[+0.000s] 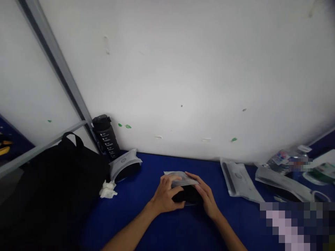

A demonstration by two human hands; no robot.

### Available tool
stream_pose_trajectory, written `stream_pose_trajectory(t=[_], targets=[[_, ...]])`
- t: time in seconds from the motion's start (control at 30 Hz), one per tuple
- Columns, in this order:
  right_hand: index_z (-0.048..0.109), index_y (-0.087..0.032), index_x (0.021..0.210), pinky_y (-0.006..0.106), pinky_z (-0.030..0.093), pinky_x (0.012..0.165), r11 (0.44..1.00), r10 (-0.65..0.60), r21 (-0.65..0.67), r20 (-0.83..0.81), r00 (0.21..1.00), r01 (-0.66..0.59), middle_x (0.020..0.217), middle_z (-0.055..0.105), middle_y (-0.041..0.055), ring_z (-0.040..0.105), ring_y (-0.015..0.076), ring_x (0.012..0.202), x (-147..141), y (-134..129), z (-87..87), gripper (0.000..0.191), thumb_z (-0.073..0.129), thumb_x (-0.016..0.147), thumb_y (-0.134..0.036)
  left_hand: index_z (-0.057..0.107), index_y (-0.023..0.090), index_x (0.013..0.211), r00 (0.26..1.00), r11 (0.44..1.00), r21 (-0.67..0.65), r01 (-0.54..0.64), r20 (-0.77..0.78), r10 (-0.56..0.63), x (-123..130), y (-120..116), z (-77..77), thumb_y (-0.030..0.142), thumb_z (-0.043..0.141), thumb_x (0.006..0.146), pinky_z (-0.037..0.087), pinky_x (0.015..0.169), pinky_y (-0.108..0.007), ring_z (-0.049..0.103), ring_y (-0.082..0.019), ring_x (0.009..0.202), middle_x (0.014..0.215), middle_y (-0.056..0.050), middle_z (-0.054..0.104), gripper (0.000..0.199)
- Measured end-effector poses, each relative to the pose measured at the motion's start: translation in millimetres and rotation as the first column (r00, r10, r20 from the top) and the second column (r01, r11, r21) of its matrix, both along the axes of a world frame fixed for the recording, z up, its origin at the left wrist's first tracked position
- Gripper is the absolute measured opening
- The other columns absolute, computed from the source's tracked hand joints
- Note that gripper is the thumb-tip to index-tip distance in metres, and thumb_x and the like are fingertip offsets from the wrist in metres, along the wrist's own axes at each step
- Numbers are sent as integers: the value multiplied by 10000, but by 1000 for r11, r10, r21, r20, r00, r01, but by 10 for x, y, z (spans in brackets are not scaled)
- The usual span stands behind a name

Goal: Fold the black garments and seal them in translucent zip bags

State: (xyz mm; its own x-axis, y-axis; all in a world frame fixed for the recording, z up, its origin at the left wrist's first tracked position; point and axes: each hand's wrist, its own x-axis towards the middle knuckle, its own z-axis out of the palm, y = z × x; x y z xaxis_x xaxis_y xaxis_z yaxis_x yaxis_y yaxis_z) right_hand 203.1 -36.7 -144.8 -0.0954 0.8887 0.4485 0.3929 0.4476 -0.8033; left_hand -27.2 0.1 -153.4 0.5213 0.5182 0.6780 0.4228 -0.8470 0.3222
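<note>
Pouch (180, 177), one, is held by left hand (166, 198) and right hand (208, 199), grips half-curled, three other pouches (125, 161) (242, 179) (285, 181) apart.

A white wall (167, 76) stands behind the blue worktop (154, 160). The wall has small green marks (128, 126) near its lower part, and some scratches. On the left, a grey metal frame (56, 52) goes down at a slant. The light on the wall is soft, brighter in the middle and darker to the far right corner.

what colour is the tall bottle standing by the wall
Black, with small white markings down its side; it shows best in the head view.
</note>
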Motion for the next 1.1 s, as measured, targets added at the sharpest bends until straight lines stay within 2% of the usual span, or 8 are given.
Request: stream_pose_trajectory(t=[0.1,0.23,0.47,0.57,0.67,0.73,0.93,1.1], targets=[[808,-256,1226,552,465,1186,974,164,-127,-158,974,-185,1503,638,98,627,350,1348,-70,7,85,533,393,1079,-558,713,227,1076,981,993,-108,51,192,-29,-64,4,63,329,763,818,559,1029,-509,623,-322,1216,1322,-156,604,282],[722,-253,1384,564,423,1221,962,149,-197,-201,968,-188,1444,683,104,625,324,1361,-181,12,113,523,372,1107,-524,668,220,1081,930,980,-176,98,367,-28,-80,23,129,296,693,867,583,960,-423,671,-251,1091,1175,-105,656,229],[710,-294,1380,549,503,1151,971,27,237,-31,999,-19,1506,619,113,616,313,1364,-104,-126,74,370,515,1067,-314,646,215,1095,913,971,-240,11,399,88,20,-77,240,325,641,952,513,916,-364,695,-225,997,1081,-63,726,181],[534,-295,1549,563,532,1110,954,-46,291,-105,993,75,1483,623,145,646,323,1321,-66,-207,107,547,614,1009,-310,632,197,1081,880,910,-416,8,434,191,29,-85,265,361,605,991,516,770,-298,688,-191,825,925,-35,710,190],[368,-264,1647,576,526,1118,990,-12,138,33,999,8,1490,618,169,633,355,1336,-29,-210,72,852,761,908,-423,628,194,1025,866,882,-471,-4,439,238,-2,-77,236,403,611,989,492,697,-269,654,-172,728,837,-11,682,213],[444,-257,1612,550,543,1104,996,55,60,196,979,-68,1471,640,164,632,374,1332,-12,-165,15,915,848,818,-467,628,195,1012,877,890,-455,-5,425,223,-29,-68,213,422,610,988,477,680,-262,642,-168,714,824,-7,671,230],[739,-227,1307,415,633,908,991,98,60,260,961,-117,1209,781,144,754,308,1079,-91,-27,-81,410,589,925,-219,613,202,940,932,886,-461,-53,295,209,-79,-51,202,449,594,1005,453,681,-265,623,-162,692,773,0,653,256],[799,-238,1159,367,642,809,991,27,121,285,958,-64,1054,808,120,774,274,946,-113,-11,-83,428,491,884,-126,632,205,954,920,883,-467,-43,326,217,-48,-107,233,495,561,1019,500,707,-291,641,-187,733,818,-32,673,307]])
